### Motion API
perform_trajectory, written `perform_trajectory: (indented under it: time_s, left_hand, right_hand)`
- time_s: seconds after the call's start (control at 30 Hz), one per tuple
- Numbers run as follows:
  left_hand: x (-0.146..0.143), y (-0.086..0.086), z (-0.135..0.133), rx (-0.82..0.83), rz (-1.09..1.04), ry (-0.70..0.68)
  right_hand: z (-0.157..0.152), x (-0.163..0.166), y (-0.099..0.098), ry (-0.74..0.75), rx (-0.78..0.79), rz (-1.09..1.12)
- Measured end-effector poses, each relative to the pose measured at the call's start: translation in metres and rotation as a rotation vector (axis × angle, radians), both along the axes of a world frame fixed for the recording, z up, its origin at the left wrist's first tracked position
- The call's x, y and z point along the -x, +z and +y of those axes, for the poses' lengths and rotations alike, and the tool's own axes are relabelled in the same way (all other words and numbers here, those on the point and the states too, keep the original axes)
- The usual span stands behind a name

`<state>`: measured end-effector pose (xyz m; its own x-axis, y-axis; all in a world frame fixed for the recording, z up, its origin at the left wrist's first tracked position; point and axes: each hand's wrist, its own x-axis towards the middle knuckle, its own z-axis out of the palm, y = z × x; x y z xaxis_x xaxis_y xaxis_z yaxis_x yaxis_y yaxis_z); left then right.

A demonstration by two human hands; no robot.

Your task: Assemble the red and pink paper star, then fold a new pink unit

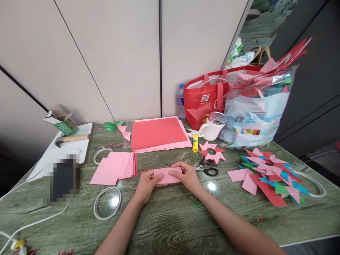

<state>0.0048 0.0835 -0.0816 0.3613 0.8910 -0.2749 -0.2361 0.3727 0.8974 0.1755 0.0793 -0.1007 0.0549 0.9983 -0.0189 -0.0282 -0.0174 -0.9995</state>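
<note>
Between my two hands is a folded sheet of pink paper [168, 176], a narrow strip lying sideways. My left hand [147, 181] pinches its left end, thumb on top. At the right end, my right hand [186, 175] grips the same sheet, thumb also pressed on its face. Scissors with black handles [210, 171] lie just beyond my right hand. A fanned stack of pink squares [106, 170], with red ones at its right edge, is left of my left hand. Behind the hands, large red sheets [159, 132] rest on pink ones.
A yellow glue stick [195, 143], a white mug [213, 126] and a pink-red paper ring [211, 152] stand or lie to the right. Folded coloured paper pieces [278, 173] are heaped farther right. Tape rolls [107, 218], a hammer [75, 139] and a blurred dark object [63, 180] are left.
</note>
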Motion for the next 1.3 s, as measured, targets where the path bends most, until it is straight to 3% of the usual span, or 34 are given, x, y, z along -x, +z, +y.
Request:
perform_trajectory:
  time_s: [0.73,1.3]
  left_hand:
    - [0.0005,-0.0027,-0.0006,-0.013,0.046,0.018]
    - [0.0010,-0.0024,0.0008,0.000,0.042,0.007]
  right_hand:
    - [-0.0016,0.0002,0.0039,0.014,-0.065,-0.117]
    - [-0.0012,0.0007,0.0035,-0.037,0.061,0.043]
